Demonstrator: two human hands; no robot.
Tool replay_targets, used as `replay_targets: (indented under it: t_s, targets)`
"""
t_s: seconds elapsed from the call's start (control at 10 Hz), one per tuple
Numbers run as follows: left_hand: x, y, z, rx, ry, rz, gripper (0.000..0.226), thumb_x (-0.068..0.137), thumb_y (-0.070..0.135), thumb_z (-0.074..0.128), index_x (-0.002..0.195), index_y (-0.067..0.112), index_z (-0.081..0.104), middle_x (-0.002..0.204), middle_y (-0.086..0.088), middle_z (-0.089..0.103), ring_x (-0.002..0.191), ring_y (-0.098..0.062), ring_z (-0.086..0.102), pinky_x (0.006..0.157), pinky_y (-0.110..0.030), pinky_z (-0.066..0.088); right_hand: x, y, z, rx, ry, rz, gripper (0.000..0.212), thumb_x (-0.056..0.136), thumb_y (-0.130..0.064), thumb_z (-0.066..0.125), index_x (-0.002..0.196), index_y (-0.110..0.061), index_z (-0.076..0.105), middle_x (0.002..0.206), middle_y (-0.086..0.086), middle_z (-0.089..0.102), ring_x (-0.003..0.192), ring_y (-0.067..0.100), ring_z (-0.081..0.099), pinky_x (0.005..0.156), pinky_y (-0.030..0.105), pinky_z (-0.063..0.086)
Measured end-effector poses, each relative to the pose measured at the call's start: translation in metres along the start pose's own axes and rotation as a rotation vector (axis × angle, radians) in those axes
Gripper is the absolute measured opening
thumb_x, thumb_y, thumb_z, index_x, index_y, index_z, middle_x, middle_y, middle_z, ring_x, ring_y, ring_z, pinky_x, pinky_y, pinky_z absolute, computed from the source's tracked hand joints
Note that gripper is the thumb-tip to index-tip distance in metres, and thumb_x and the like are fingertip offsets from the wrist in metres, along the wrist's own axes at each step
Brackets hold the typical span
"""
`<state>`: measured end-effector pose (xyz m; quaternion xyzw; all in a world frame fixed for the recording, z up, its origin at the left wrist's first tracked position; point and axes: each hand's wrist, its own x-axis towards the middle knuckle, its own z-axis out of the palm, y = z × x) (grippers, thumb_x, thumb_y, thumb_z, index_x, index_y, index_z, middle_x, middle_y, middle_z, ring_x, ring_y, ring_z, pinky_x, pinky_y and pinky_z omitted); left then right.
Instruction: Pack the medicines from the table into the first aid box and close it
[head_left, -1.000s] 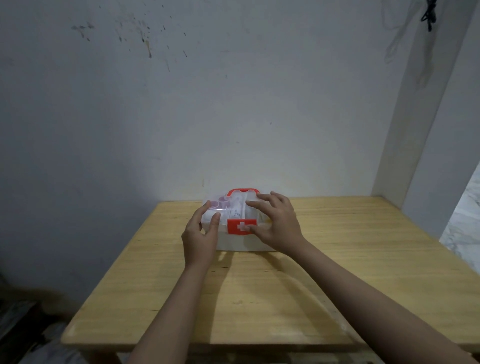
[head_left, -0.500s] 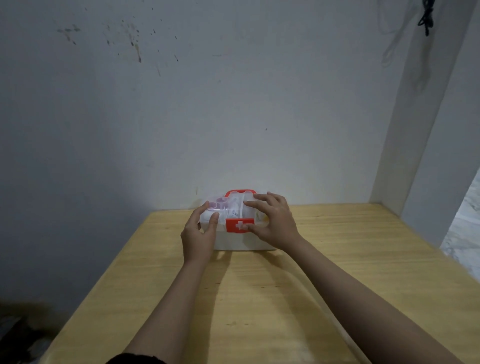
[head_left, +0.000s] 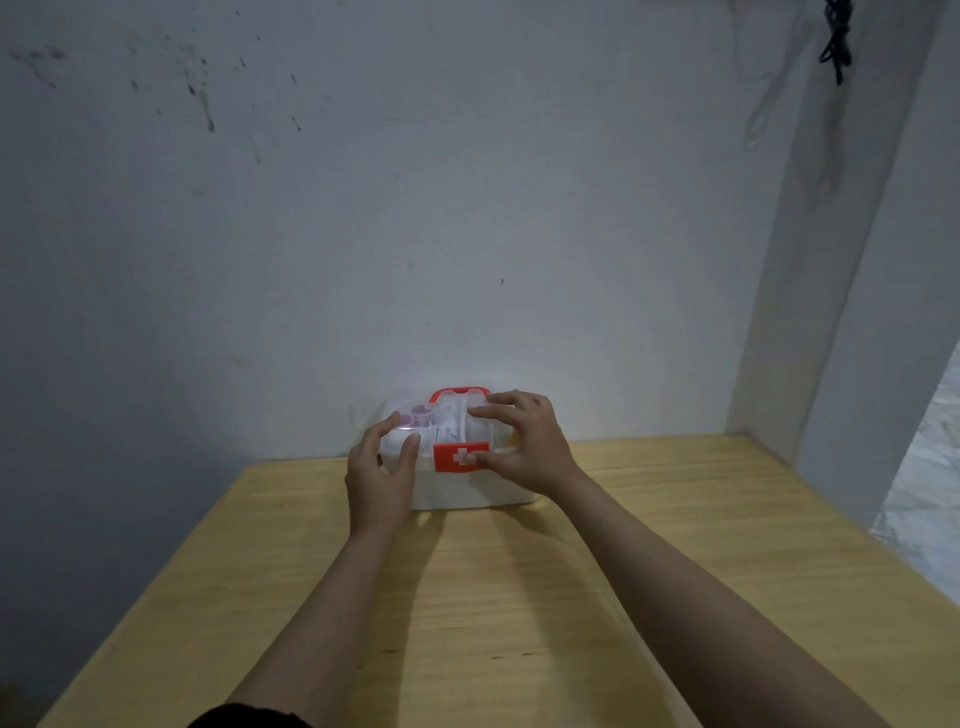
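A white first aid box (head_left: 457, 491) with a clear lid, a red handle (head_left: 460, 393) and a red latch with a white cross (head_left: 460, 457) stands at the far side of the wooden table (head_left: 675, 545), against the wall. Purple-capped items show through the lid at its left. My left hand (head_left: 379, 478) cups the box's left front corner, thumb on the lid edge. My right hand (head_left: 524, 441) rests on the right half, fingers on top of the lid, thumb pressing the red latch. No loose medicines are visible on the table.
A stained white wall (head_left: 415, 208) rises right behind the box. A white pillar (head_left: 841, 312) stands at the table's right rear corner, with a black cord (head_left: 835, 41) hanging near the top. The table's left edge drops to a dark floor.
The camera has tilted upward, so the box and hands sit lower in view. Both hands keep nearly the same hold on the box; my right thumb stays on the red latch.
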<state>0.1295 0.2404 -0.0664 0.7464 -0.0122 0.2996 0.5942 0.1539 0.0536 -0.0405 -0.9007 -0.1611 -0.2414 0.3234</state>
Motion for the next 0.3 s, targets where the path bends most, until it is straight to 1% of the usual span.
replay_targets:
  t_s: [0.1,0.2,0.3]
  targets:
    - [0.0,-0.002,0.002,0.024,0.013,0.014,0.026,0.089,0.034,0.059,0.113,0.04,0.052,0.129,0.006,0.052,0.12,-0.022,0.051,0.092,-0.041,0.051,0.0,-0.002,-0.004,-0.014,-0.034,0.01,0.061,0.064,-0.056,0.075,0.119,-0.038,0.059,0.133,-0.006,0.05,0.126,0.018,0.034,0.102,0.038,0.037]
    - [0.003,0.005,0.002,0.14,-0.047,-0.035,0.027,0.091,0.036,0.054,0.117,0.039,0.046,0.132,-0.008,0.052,0.114,-0.027,0.054,0.084,-0.043,0.054,0.0,-0.012,-0.011,-0.191,-0.115,0.01,0.061,0.071,-0.063,0.064,0.127,-0.044,0.048,0.149,0.002,0.032,0.14,0.029,0.018,0.114,0.059,0.015]
    - [0.009,0.025,-0.003,0.321,-0.143,-0.148,0.04,0.095,0.034,0.047,0.133,0.027,0.036,0.135,-0.02,0.045,0.11,-0.033,0.053,0.082,-0.036,0.046,-0.005,-0.025,-0.026,-0.449,-0.239,-0.016,0.074,0.077,-0.072,0.047,0.142,-0.046,0.023,0.159,0.012,-0.003,0.145,0.038,-0.01,0.109,0.064,-0.01]
